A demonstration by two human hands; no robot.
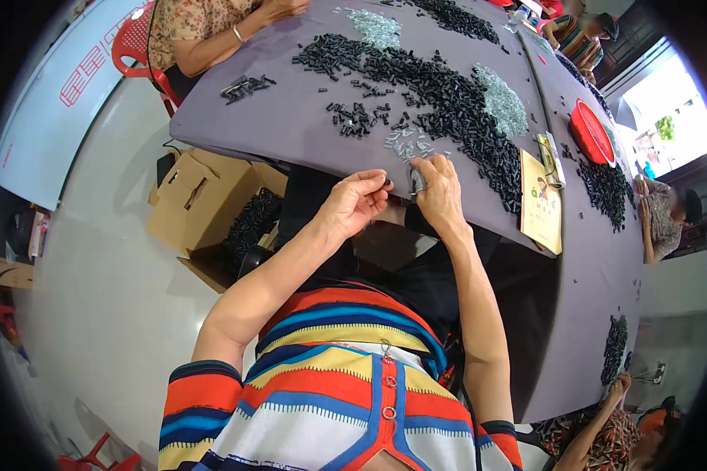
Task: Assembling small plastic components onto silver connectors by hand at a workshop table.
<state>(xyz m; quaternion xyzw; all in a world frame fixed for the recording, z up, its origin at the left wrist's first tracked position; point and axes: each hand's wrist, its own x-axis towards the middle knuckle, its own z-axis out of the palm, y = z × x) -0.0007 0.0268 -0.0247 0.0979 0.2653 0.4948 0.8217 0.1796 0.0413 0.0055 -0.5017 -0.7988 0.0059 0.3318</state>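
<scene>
A black part (388,181) is being pinched between the left hand's (357,204) thumb and forefinger, apparently so that one end is being left free. At three o'clock from it, the right hand (440,192) is being held with fingers bunched narrow; whether anything is being gripped cannot be told. Clear parts (407,145) are being kept at twelve o'clock and the black heap (448,98) at one o'clock, probably for short reach.

This looks like a workshop: beyond the fingers (367,187), heaps of black parts (465,106) and clear pieces (503,104) lie on the grey bench (247,129), other people (204,39) surround it, and left of the fingers an open carton (179,224) holds black parts.
</scene>
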